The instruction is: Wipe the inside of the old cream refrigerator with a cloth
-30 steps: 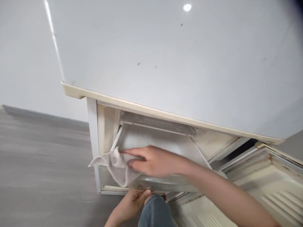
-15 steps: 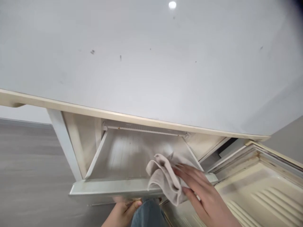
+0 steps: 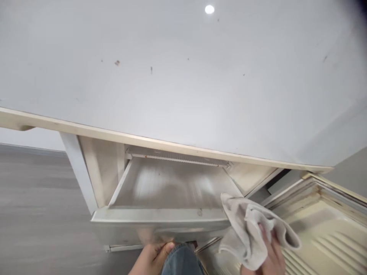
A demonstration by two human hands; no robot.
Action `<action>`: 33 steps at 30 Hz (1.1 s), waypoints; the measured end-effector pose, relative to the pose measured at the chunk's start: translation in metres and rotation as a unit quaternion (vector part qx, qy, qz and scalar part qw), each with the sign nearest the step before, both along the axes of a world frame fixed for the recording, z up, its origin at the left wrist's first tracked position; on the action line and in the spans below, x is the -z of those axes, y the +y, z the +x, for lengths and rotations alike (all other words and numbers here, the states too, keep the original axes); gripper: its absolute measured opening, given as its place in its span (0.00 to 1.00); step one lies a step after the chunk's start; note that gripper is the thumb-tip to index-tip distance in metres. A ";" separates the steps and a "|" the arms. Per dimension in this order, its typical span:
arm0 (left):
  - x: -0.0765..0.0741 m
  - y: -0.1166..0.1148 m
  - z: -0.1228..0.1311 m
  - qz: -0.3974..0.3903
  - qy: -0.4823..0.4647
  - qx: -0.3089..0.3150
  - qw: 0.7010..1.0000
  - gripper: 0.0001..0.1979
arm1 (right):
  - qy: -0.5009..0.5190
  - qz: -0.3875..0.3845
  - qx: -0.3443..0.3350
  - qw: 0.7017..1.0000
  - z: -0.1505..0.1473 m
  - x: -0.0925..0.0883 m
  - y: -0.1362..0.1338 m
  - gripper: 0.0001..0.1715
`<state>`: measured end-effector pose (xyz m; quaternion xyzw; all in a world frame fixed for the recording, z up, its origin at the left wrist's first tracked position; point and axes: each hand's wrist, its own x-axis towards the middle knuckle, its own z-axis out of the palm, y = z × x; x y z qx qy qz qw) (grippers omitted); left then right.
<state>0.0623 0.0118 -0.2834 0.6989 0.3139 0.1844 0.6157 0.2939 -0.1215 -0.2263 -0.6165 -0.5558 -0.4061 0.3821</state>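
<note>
A light grey-beige cloth (image 3: 246, 225) hangs bunched in my right hand (image 3: 272, 252), whose fingers press into its folds. It covers the right end of the front panel of a pulled-out drawer (image 3: 160, 214). Below that panel, my left hand (image 3: 151, 258) is closed at the lower edge, thumb toward me, with its other fingers partly hidden. The drawer has a wide, shiny floor and pale side rims, and nothing lies in its visible part. Its glossy front faces me, with a small mark near the upper rim.
Above the drawer spreads a white top surface (image 3: 172, 95) with several small dark specks. An open cream-coloured door (image 3: 323, 229) with ribbed inner lining stands at the right. My denim-covered knee (image 3: 182, 259) is just below the drawer. Grey floor (image 3: 37, 202) lies to the left.
My right hand has moved the cloth right and toward me, from over the drawer's inside to beyond its right front corner. My left hand stays below the front panel.
</note>
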 end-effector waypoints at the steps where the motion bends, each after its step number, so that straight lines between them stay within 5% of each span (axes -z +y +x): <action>1: -0.002 0.000 0.001 0.002 -0.009 -0.002 1.000 0.28 | -0.004 0.007 -0.003 1.000 -0.007 0.007 0.007 0.32; 6: -0.003 -0.003 0.006 0.049 -0.018 -0.068 0.996 0.26 | -0.058 0.066 -0.032 0.996 -0.030 0.030 0.045 0.32; 13: -0.006 -0.003 0.008 0.072 0.014 -0.131 0.989 0.24 | -0.042 0.139 -0.056 0.988 -0.041 0.038 0.082 0.30; 24: -0.006 0.004 0.002 0.061 0.000 -0.148 0.987 0.21 | 0.003 0.115 -0.103 0.988 -0.045 0.026 0.147 0.32; 33: -0.021 0.001 -0.008 0.081 0.019 -0.169 0.982 0.21 | -0.065 0.098 -0.169 0.979 -0.073 -0.010 0.185 0.30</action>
